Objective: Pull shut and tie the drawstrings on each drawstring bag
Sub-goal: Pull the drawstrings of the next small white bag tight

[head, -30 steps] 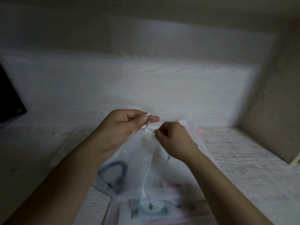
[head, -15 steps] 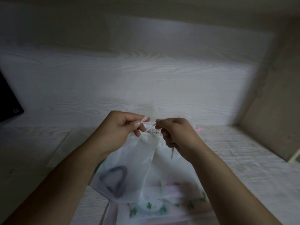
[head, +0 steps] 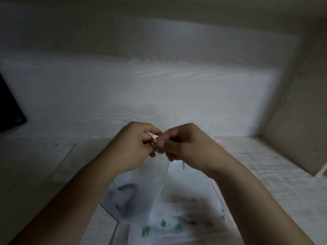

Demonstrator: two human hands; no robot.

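Both hands have closed together since half a second ago: left hand (head: 134,145) and right hand (head: 184,144), each grip pinched on the drawstrings (head: 153,137) at the neck of the sheer bag (head: 141,195), probably mid-knot. It hangs above the table (head: 265,174) near its front edge; limp, light, slippery fabric, best held by the cord.

The scene is dim and greyish. A soft pool of light falls on the pale wood-grain back panel (head: 141,82), brightest above the hands – the panel's top edge and the right side wall (head: 299,121) sink into brownish shadow. Below the panel, the sheer bag (head: 159,200) and its prints look smeared by motion blur. Straight edges bow outward around the panel – wide-angle distortion. No glare shows.
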